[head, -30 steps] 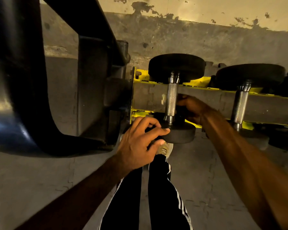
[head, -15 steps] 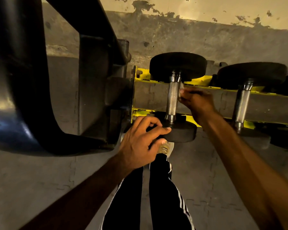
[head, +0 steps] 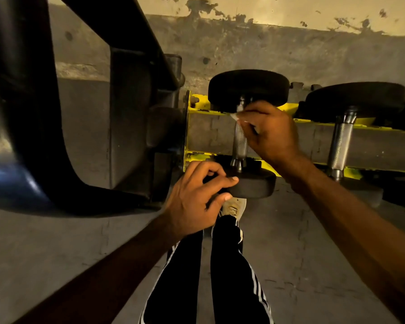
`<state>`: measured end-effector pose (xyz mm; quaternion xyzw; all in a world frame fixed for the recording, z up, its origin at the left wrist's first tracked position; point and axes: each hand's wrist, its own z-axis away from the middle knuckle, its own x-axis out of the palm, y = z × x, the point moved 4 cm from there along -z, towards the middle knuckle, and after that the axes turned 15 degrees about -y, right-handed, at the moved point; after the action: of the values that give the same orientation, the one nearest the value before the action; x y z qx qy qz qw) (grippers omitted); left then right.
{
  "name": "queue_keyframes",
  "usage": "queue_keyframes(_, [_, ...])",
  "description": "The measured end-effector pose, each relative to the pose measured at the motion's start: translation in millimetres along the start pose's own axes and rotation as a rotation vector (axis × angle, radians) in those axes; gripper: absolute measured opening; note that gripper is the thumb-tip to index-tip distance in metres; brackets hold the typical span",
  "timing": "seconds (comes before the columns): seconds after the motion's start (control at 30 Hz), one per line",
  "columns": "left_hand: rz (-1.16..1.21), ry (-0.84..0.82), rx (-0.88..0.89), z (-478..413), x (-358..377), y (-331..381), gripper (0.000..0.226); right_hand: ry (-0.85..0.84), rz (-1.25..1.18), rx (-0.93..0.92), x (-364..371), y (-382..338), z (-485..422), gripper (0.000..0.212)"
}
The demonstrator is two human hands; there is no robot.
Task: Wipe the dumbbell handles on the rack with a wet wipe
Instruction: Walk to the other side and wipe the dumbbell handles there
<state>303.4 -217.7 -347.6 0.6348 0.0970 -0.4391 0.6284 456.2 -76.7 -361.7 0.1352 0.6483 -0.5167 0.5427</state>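
The right hand [head: 269, 134] has its fingers curled round a wet wipe [head: 234, 116], of which only a pale edge shows at the fingertips. It presses the wipe against the far end of the knurled handle [head: 240, 142], just under the far head [head: 248, 90] of the dumbbell. To do this pass well, I judge, the wipe should wrap the bar rather than touch one side. It should then be drawn the whole length toward the body, with a twist of the wrist so the knurling is cleaned all round, underside too. The wrist is bent inward, the back of the hand faces up, and the forearm reaches in from the right. Below and left of it, the left hand [head: 197, 199] grips the rim of the near head [head: 255, 184], fingers over the top and thumb beneath, which should stop the dumbbell rolling on the yellow rack [head: 198, 106]. Right of the working hand a second handle [head: 340, 141] lies on the same rack; whether it has been wiped I cannot tell. Further left stands a black machine frame [head: 131, 113].
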Motion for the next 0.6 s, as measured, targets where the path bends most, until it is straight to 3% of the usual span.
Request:
queue_keyframes(0.07, [-0.001, -0.005, -0.009, 1.7, -0.1, -0.4, 0.034, -0.103, 0.253, -0.015, 6.1, -9.5, -8.5, 0.025])
queue_keyframes(0.17, [-0.005, 0.001, -0.022, 0.7, -0.9, 3.1, 0.035, -0.447, 0.424, 0.072, 11.3, -23.2, -18.4, 0.028])
queue_keyframes(0.3, [-0.001, 0.023, -0.016, 0.6, -1.0, 8.2, 0.034, -0.769, 0.392, -0.037, 8.0, -39.0, -18.0, 0.021])
queue_keyframes(0.4, [0.003, 0.035, -0.033, 2.5, 0.9, 10.3, 0.034, -0.906, 0.341, -0.151, 8.3, -37.6, -3.2, 0.027])
queue_keyframes(0.47, [0.01, 0.038, -0.037, 2.7, 2.0, 9.2, 0.033, -0.831, 0.241, -0.181, 1.0, -26.6, 5.3, 0.025])
queue_keyframes(0.53, [0.012, 0.037, -0.037, 4.1, 3.2, 7.1, 0.034, -0.562, 0.068, -0.165, -8.4, -10.5, 13.3, 0.018])
queue_keyframes(0.6, [0.011, 0.038, -0.034, 5.8, 4.1, 6.0, 0.034, -0.274, -0.156, 0.027, -7.9, 8.2, 26.8, 0.013])
